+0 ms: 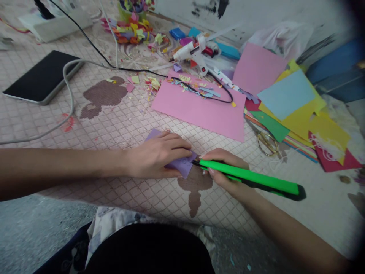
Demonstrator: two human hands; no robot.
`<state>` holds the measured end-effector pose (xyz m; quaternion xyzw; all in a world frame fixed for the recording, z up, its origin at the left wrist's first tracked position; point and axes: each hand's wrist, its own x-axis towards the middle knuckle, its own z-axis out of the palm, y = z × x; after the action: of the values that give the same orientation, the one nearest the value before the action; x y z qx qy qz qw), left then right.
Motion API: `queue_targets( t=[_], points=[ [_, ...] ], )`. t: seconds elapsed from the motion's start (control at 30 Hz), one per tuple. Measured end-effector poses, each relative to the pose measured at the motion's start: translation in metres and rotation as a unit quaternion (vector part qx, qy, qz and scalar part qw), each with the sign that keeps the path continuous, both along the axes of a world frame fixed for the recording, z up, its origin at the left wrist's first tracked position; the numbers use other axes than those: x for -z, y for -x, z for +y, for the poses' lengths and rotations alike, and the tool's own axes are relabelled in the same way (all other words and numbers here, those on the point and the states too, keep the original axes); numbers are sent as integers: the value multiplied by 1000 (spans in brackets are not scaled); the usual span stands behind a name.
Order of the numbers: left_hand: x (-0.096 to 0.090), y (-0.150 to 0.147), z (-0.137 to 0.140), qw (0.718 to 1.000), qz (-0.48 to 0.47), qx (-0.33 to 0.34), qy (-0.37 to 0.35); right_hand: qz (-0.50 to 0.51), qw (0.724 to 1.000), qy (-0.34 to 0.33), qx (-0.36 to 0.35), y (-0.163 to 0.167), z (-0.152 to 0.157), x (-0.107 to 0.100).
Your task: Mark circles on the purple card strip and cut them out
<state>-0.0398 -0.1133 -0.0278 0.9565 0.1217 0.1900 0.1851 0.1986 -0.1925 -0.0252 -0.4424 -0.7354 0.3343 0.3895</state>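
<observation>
My left hand (161, 154) presses a small piece of purple paper (182, 164) on the patterned tablecloth, its fingers over the top and its thumb along the near edge. Much of the paper is hidden under that hand. Small curved marks show near the paper's right side. My right hand (225, 167) is closed around a bright green utility knife (251, 176). The knife's dark tip is at the right edge of the purple paper, and its handle points right, toward me. Whether the blade cuts into the paper I cannot tell.
Beyond my hands lies a pink sheet (199, 112) with paper scraps and a glue gun (191, 53). Gold-handled scissors (266, 142) rest by stacked coloured paper (288, 95) at right. A dark tablet (42, 76), a grey cable (70, 87) and a power strip (54, 28) are at left.
</observation>
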Motion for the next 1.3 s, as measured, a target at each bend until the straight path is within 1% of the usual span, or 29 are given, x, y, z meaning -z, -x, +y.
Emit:
queue_targets(
  t=[0.1, 0.23, 0.57, 0.9, 1.1, 1.3],
  points=[
    [0, 0, 0, 1000, 5, -10, -8, -11, 1000, -18, -2, 1, 0, 1],
    [2, 0, 0, 1000, 10, -11, 0, -22, 999, -34, -12, 1, 1, 2],
    [1, 0, 0, 1000, 14, -11, 9, -31, 999, -31, -22, 2, 2, 2],
    [1, 0, 1, 1000, 17, -11, 7, -37, 999, -28, -14, 0, 2, 4],
    [1, 0, 1, 1000, 17, -11, 7, -39, 999, -30, -13, 3, 3, 0],
    [2, 0, 0, 1000, 15, -14, 6, -39, 998, -14, -38, 5, 3, -2]
  ],
)
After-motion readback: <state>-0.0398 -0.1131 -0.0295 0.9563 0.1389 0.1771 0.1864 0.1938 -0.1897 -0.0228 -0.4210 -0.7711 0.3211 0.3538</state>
